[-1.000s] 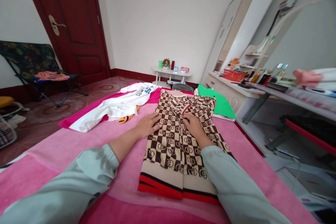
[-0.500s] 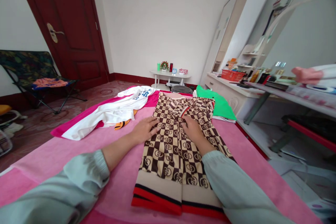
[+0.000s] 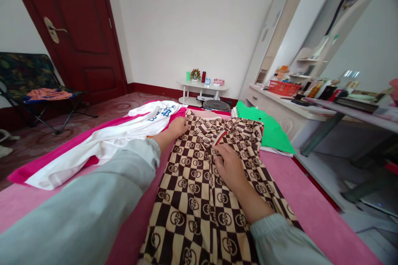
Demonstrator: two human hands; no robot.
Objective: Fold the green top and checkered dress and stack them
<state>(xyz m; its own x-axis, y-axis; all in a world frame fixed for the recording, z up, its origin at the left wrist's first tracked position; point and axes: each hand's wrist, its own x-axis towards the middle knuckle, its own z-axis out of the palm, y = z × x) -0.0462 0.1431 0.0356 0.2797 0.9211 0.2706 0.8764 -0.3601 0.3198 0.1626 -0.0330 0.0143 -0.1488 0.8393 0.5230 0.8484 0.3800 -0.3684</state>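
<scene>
A brown-and-beige checked top (image 3: 192,182) with a ring-like print lies spread over the pink bedding. Its collar has a striped red, black and white edge and lies near the far end. My left hand (image 3: 180,126) is at the top's far left edge, fingers closed on the cloth there. Flat on the front of the top, just below the collar, rests my right hand (image 3: 230,167), its thumb and fingers apart, gripping nothing. The near hem is out of view.
To the left lies a white garment with blue lettering (image 3: 152,112) on dark pink cloth. Folded green clothing (image 3: 264,122) sits to the right. Beyond the bed stands a low white table (image 3: 202,85); a dressing table with a red basket (image 3: 282,87) is at the right.
My left hand has gone forward along the top's left edge and closed on it. My right hand stays near the collar. The view has moved closer, and the striped hem has left it.
</scene>
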